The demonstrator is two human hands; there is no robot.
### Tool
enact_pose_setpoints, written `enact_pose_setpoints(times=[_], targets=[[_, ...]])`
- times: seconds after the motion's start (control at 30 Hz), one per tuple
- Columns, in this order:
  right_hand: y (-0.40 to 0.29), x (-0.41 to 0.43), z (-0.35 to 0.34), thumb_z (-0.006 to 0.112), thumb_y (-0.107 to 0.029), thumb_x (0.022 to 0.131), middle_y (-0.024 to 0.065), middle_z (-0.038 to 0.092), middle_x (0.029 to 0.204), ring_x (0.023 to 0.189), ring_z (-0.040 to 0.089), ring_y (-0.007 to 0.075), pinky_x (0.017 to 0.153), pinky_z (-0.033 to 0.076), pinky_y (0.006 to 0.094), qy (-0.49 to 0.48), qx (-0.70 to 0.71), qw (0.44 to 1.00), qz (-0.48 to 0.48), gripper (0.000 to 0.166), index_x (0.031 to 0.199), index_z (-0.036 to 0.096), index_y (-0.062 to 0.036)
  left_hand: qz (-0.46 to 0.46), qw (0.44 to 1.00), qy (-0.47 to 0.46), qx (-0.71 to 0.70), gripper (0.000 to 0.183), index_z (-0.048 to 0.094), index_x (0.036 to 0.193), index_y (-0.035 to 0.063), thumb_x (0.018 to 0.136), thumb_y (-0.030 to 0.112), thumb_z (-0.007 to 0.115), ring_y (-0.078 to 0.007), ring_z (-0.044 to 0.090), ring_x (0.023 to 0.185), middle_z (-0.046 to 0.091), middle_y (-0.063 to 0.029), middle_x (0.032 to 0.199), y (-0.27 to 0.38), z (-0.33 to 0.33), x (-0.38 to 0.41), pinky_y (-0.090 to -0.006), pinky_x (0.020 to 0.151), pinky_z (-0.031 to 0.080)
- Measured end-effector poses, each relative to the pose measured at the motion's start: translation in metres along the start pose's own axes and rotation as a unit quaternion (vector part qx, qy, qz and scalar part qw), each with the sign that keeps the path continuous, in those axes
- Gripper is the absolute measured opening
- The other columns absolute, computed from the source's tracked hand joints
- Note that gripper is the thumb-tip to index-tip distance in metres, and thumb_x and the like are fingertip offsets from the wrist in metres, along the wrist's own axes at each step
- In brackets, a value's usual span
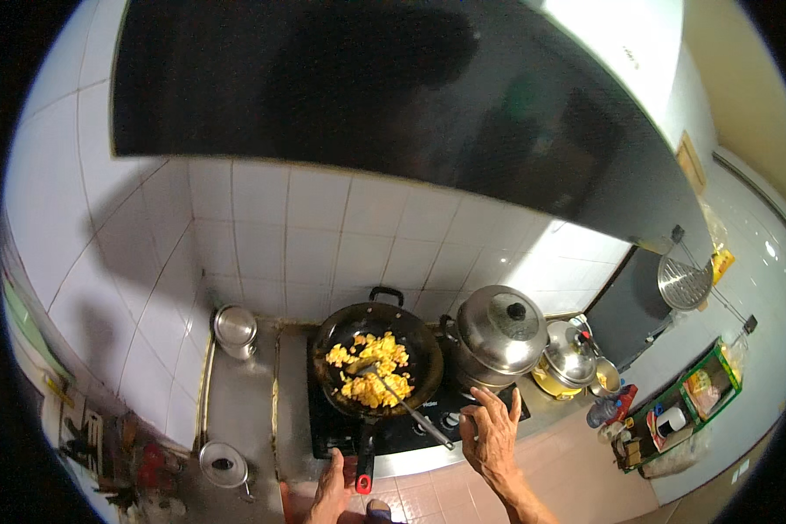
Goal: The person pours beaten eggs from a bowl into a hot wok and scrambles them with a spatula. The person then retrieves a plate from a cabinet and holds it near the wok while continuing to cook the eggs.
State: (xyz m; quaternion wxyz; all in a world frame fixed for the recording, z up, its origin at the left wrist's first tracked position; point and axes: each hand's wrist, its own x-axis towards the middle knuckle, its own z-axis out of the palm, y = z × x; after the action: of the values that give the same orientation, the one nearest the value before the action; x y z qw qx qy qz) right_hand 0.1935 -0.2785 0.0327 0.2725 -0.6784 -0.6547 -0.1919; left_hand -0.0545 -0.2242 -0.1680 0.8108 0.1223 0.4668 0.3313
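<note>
A black wok (426, 357) stands on the gas stove (331, 435), with yellow scrambled egg pieces (383, 350) spread inside. A spatula (416, 416) lies with its blade in the egg; its handle leans across the wok's rim and sticks out to the lower right. My left hand (329, 491) is just left of the wok's handle (365, 452), thumb raised and apart from it; its fingers are partly hidden. My right hand (494, 435) hovers by the stove's front right, near the knob (452, 419) and the spatula's end, fingers apart and holding nothing.
A lidded steel pot (501, 334) stands right of the wok, then a yellow pot with a steel lid (568, 354) and a small bowl (604, 376). On the left counter are a steel canister (236, 331) and a lid (223, 465). The dark range hood (367, 98) overhangs the stove.
</note>
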Motion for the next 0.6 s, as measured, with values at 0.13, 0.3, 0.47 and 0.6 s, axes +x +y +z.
enact_pose_setpoints(times=[0.13, 0.3, 0.47, 0.6], targets=[[-0.034, -0.024, 0.020, 0.073, -0.006, 0.087, 0.0148, 0.064, 0.131, 0.125, 0.060, 0.0353, 0.119, 0.023, 0.0684, -0.015, 0.061, 0.998, -0.003, 0.018, 0.104, 0.066, -0.0067, 0.038, 0.999, -0.007, -0.004, 0.065, 0.068, 0.115, 0.0024, 0.105, 0.063, 0.048, -0.0230, 0.072, 0.084, 0.072, -0.0099, 0.090, -0.018, -0.032, -0.002, -0.0447, 0.072, 0.063], [-0.072, -0.109, 0.044, 0.068, -0.001, 0.087, 0.0132, 0.070, 0.101, 0.091, 0.069, 0.0342, 0.107, 0.045, 0.0587, -0.100, 0.194, 0.967, -0.129, 0.018, 0.105, 0.066, -0.0050, 0.030, 0.999, -0.036, 0.003, 0.068, 0.060, 0.129, 0.0000, 0.107, 0.062, 0.043, -0.0218, 0.072, 0.077, 0.074, -0.0132, 0.096, -0.041, -0.046, 0.007, -0.0376, 0.072, 0.061], [-0.128, -0.153, 0.063, 0.069, -0.002, 0.085, 0.0133, 0.070, 0.104, 0.092, 0.068, 0.0341, 0.106, 0.047, 0.0561, -0.203, 0.341, 0.902, -0.171, 0.024, 0.109, 0.066, -0.0049, 0.040, 0.999, 0.002, -0.037, 0.060, 0.062, 0.128, 0.0023, 0.107, 0.057, 0.047, -0.0163, 0.067, 0.072, 0.075, -0.0102, 0.099, -0.071, -0.063, 0.005, -0.0326, 0.069, 0.059], [-0.161, -0.149, 0.077, 0.069, -0.003, 0.084, 0.0134, 0.070, 0.107, 0.092, 0.068, 0.0340, 0.105, 0.048, 0.0541, -0.248, 0.428, 0.830, -0.259, 0.028, 0.112, 0.067, -0.0049, -0.004, 0.991, 0.000, -0.132, 0.048, 0.063, 0.128, 0.0047, 0.106, 0.047, 0.055, -0.0188, 0.069, 0.084, 0.072, -0.0079, 0.102, -0.101, -0.081, 0.002, -0.0334, 0.076, 0.057]])
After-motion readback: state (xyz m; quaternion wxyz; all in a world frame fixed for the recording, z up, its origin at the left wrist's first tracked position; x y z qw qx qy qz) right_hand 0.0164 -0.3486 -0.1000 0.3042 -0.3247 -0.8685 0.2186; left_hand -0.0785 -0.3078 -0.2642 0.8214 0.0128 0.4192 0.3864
